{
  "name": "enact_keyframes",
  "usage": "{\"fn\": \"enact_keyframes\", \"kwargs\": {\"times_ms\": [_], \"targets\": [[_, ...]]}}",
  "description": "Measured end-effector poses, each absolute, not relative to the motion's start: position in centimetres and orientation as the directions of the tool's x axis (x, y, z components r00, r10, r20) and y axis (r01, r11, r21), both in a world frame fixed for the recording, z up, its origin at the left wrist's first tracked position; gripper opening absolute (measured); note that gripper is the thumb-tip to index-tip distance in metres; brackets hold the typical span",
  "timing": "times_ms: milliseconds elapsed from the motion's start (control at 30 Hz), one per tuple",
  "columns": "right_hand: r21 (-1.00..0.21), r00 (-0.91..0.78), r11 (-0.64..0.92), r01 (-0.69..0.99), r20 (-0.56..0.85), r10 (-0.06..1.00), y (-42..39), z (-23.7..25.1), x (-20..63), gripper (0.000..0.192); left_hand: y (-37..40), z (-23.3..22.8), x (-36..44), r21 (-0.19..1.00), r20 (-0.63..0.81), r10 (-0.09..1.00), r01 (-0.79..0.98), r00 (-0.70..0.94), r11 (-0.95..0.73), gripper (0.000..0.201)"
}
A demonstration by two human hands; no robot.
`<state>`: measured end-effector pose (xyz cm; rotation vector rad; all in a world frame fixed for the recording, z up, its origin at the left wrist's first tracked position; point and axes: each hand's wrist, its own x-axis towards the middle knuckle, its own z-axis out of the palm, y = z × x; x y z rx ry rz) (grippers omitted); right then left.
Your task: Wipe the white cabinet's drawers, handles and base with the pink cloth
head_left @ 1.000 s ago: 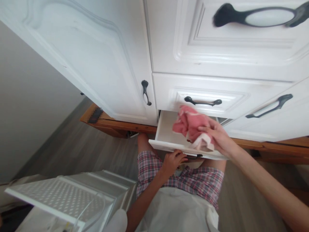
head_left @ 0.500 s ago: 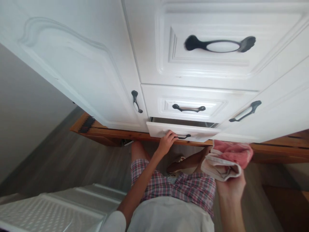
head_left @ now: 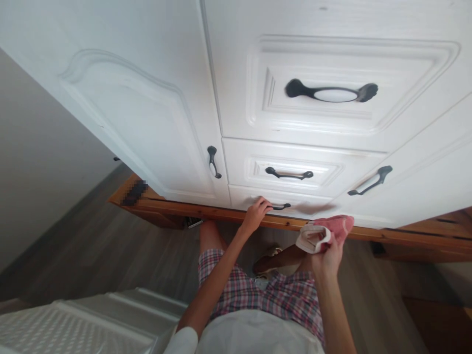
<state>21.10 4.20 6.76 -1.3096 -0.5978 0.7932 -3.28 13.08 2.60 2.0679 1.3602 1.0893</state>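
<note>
Right hand (head_left: 329,253) gripping bunched pink cloth (head_left: 324,232), lying crosswise

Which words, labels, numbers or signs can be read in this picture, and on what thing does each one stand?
None can be read.
Cabinet, drawers and handles: no writing shows.
Wooden base: one dark patch is pixelated, unreadable.
Pink cloth in the right hand: no label shows.
Left hand on the bottom drawer handle: no marking shows there.
</note>
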Motion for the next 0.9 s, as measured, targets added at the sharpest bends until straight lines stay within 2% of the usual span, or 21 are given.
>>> {"fn": "enact_keyframes", "kwargs": {"times_ms": [100,200,267,400,500,600,700,767,900], "targets": [[-0.996,0.731,0.091,-0.016,0.051,0.68,7.2,7.1,19.9,0.081,13.0,3.1,-3.4,0.723,0.393,0.896,0.533,0.207,-0.44,0.027],[-0.98,0.73,-0.03,0.198,0.127,0.671,9.9,8.3,17.2,0.081,11.8,2.8,-3.9,0.732,0.433,0.89,0.519,0.145,-0.441,0.028],[-0.941,0.727,-0.126,0.314,0.153,0.669,11.6,9.2,14.6,0.079,10.2,1.8,-4.7,0.739,0.456,0.89,0.545,0.028,-0.396,0.03],[-0.894,0.755,-0.222,0.389,0.171,0.633,14.3,10.2,8.7,0.085,5.8,-2.0,-8.5,0.745,0.432,0.869,0.639,-0.24,-0.194,0.034],[-0.874,0.713,-0.262,0.41,0.127,0.69,15.3,9.4,4.0,0.083,2.4,-5.2,-12.5,0.713,0.36,0.842,0.701,-0.402,0.03,0.036],[-0.862,0.541,-0.222,0.455,0.069,0.838,15.5,7.3,-1.0,0.082,-0.6,-8.0,-15.6,0.621,0.261,0.826,0.742,-0.5,0.253,0.038],[-0.795,0.259,-0.079,0.601,0.1,0.961,15.4,4.6,-5.4,0.077,-2.6,-10.5,-16.7,0.494,0.168,0.792,0.745,-0.587,0.448,0.048],[-0.734,0.11,-0.014,0.679,0.083,0.99,15.4,3.0,-7.3,0.07,-3.2,-11.8,-16.7,0.42,0.115,0.788,0.748,-0.605,0.513,0.054],[-0.67,-0.154,0.126,0.731,0.018,0.988,15.3,0.7,-7.7,0.054,-3.1,-13.2,-16.6,0.311,0.051,0.824,0.793,-0.564,0.524,0.061]]}}
